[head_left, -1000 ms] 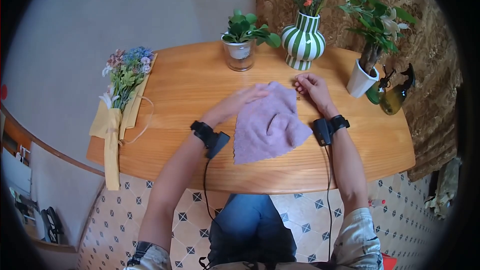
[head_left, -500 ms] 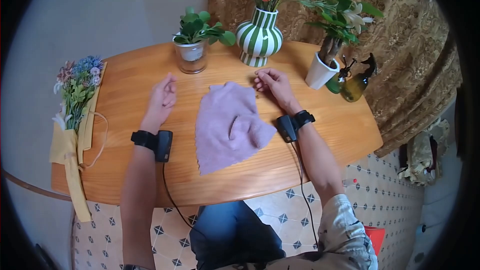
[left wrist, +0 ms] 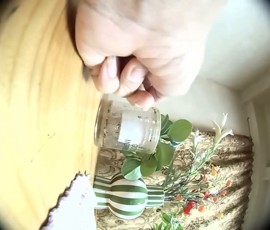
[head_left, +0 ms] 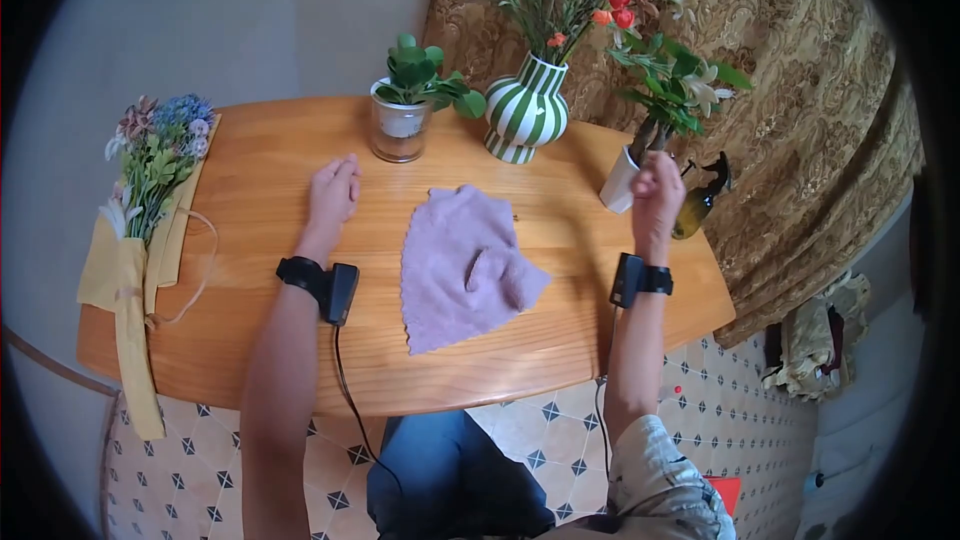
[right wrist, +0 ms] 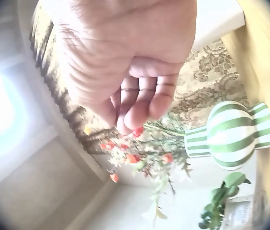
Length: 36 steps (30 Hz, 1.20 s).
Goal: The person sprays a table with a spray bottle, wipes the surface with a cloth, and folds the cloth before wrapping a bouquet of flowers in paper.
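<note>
Left hand (head_left: 335,198) loosely curled, empty; right hand (head_left: 657,198) likewise (raised by white pot (head_left: 618,186)), so a careless sideways swing could tip it; cloth (head_left: 445,275) lies rumpled on table (head_left: 560,352) between them

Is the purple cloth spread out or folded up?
Mostly spread, but not smooth: the purple cloth lies broad on the wooden table, its wavy left edge showing, with raised creases toward its right side.
</note>
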Each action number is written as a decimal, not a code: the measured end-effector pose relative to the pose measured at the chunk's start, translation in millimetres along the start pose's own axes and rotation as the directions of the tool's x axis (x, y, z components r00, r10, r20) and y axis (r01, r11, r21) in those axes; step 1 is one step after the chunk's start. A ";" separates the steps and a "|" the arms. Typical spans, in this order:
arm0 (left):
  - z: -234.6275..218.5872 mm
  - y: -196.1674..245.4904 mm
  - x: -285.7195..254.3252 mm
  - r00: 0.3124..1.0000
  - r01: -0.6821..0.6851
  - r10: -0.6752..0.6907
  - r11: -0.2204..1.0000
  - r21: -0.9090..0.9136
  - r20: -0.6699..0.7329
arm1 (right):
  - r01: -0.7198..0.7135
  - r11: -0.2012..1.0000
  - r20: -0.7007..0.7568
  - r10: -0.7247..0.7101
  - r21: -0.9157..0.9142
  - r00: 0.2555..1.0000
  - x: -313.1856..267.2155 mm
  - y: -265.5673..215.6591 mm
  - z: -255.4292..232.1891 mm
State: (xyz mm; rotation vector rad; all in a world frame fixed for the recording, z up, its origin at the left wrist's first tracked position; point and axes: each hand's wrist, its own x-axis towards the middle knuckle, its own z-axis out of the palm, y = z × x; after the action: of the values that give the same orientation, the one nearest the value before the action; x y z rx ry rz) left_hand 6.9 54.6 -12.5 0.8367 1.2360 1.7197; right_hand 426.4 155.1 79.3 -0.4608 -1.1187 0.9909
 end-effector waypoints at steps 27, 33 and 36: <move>0.2 -3.4 -2.1 0.994 -0.073 0.055 0.973 0.219 0.091 | -0.103 0.903 -0.369 -0.064 -0.416 0.927 8.1 7.5 -154.8; 0.9 -3.3 -2.4 0.993 -0.073 0.054 0.979 0.191 0.103 | -0.130 0.899 -0.321 -0.012 -0.418 0.947 3.5 14.9 -158.6; -0.1 -4.9 -1.5 0.992 -0.084 0.065 0.981 0.173 0.113 | -0.093 0.892 -0.184 0.011 -0.443 0.983 -27.8 -18.6 -93.0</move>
State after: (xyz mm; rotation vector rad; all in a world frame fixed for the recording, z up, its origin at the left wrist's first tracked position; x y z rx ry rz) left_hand 8.7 53.9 -17.3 1.0789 1.3132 1.6180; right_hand 515.5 136.6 40.6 -0.9419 -1.1773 0.7131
